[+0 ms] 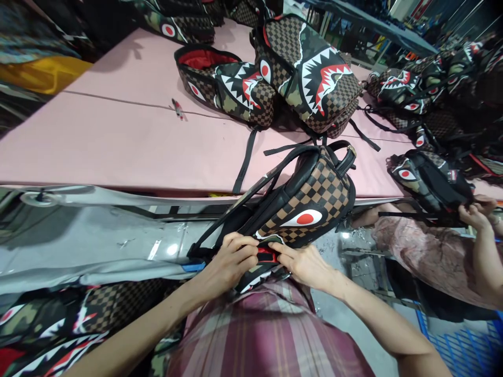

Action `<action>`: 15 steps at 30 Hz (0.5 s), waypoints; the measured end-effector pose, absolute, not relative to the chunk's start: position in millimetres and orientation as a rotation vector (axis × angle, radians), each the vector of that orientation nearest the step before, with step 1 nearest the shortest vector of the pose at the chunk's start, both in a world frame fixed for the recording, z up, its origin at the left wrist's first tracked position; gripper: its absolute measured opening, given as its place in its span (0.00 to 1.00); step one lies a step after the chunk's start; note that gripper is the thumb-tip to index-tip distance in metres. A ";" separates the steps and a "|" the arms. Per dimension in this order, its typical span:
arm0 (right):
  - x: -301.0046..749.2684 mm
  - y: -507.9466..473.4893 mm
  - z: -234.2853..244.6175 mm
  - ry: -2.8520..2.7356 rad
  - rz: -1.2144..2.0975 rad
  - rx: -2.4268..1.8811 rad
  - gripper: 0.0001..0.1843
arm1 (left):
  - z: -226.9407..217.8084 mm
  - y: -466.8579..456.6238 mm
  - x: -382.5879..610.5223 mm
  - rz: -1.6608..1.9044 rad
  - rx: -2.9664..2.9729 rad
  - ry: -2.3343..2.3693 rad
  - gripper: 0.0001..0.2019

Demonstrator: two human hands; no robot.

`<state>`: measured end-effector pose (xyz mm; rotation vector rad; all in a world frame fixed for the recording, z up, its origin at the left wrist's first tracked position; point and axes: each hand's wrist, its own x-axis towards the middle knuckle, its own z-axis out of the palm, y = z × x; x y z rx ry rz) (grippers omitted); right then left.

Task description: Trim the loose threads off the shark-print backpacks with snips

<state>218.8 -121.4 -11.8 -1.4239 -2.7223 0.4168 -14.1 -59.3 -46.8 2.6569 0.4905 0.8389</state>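
A checkered backpack [320, 191] with a red-and-white eye print leans tilted between the table edge and my lap. Its black straps trail to the left, and a top handle with a gold-coloured buckle points away from me. My left hand [238, 259] grips the left side of an opening near the lower end, fingers curled over the edge. On the opposite side my right hand [296, 262] pinches that opening's edge between thumb and fingers. Red lining [267, 255] shows between the hands. Part of a white shark-tooth print lies below it, mostly hidden.
Finished-looking backpacks [314, 73] stand on the pink table [129, 141], beside a small red-and-black tool [176, 108]. Several bags [408, 84] pile up at the right. A co-worker's hands [477, 212] hold another bag there. More bags [51, 319] lie low at my left.
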 end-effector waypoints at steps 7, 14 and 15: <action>226.8 -114.3 -20.2 -2.043 0.729 -1.653 0.07 | -78.5 -63.2 -11.8 0.952 2.226 1.206 0.19; 234.5 -82.7 -1.1 -1.751 0.594 -1.588 0.09 | -29.7 -50.7 7.9 0.799 2.184 1.263 0.12; 238.2 -78.3 7.2 -1.727 0.590 -1.550 0.10 | -17.4 -49.1 10.4 0.775 2.189 1.252 0.12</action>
